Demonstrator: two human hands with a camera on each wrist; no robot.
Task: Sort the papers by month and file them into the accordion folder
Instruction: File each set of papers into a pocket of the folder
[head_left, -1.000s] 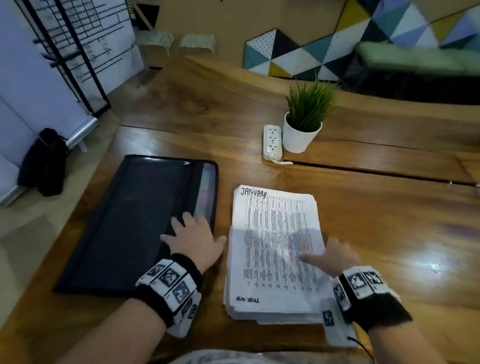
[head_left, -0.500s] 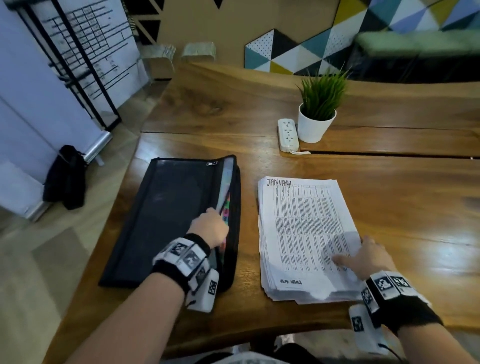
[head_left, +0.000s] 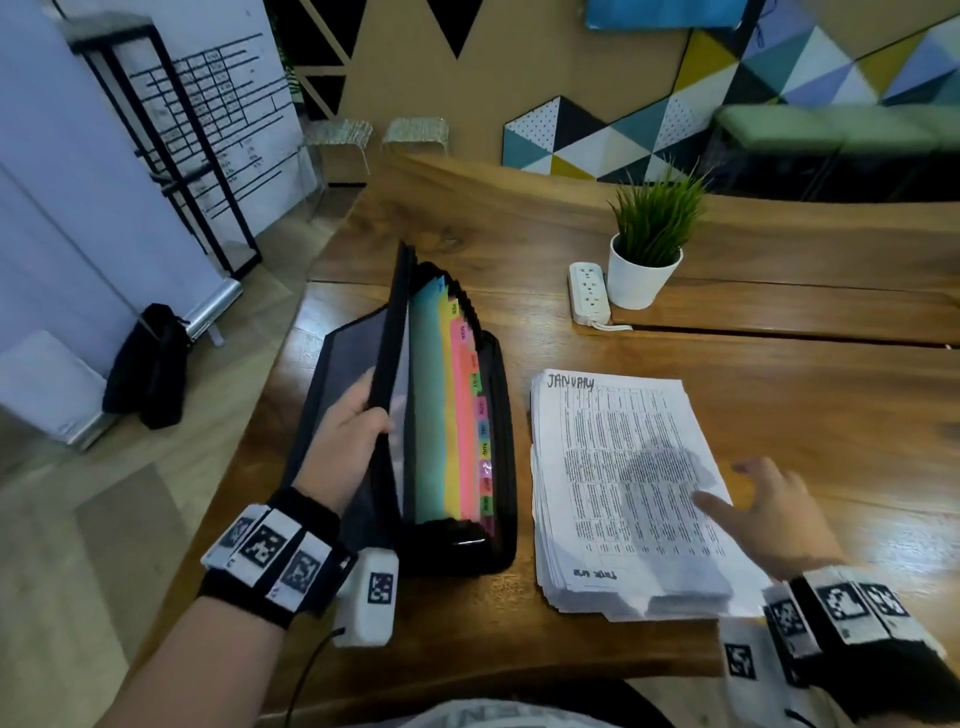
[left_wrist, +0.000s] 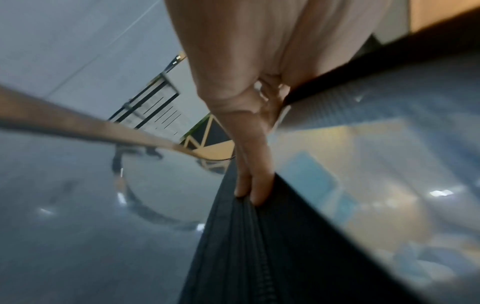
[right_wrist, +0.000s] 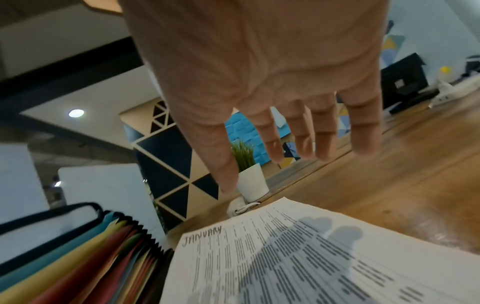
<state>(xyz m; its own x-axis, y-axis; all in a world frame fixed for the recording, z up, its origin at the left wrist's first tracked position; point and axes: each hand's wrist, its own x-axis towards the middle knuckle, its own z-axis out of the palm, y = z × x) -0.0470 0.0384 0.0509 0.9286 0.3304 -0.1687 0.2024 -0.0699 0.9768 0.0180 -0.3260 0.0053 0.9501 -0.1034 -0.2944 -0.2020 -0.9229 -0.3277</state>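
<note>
A black accordion folder (head_left: 493, 441) lies open on the wooden table, its coloured dividers (head_left: 441, 405) with month tabs (head_left: 483, 447) fanned out. My left hand (head_left: 348, 436) grips the raised front cover (head_left: 395, 332) by its zipper edge (left_wrist: 249, 236), fingers curled round it. To the right lies a thick stack of printed papers (head_left: 623, 483); its top sheet is headed JANUARY (right_wrist: 202, 236). My right hand (head_left: 763, 509) hovers just above the stack's right edge, fingers straight and spread (right_wrist: 296, 131), holding nothing.
A potted green plant (head_left: 649, 239) in a white pot and a white power strip (head_left: 589, 293) stand behind the papers. The table (head_left: 805, 415) has bare wood to the right. A banner stand and a black bag (head_left: 150, 364) are on the floor at left.
My left hand slid to the folder's right edge and lifted the cover, exposing the dividers. My right hand moved off the sheet toward the stack's right edge.
</note>
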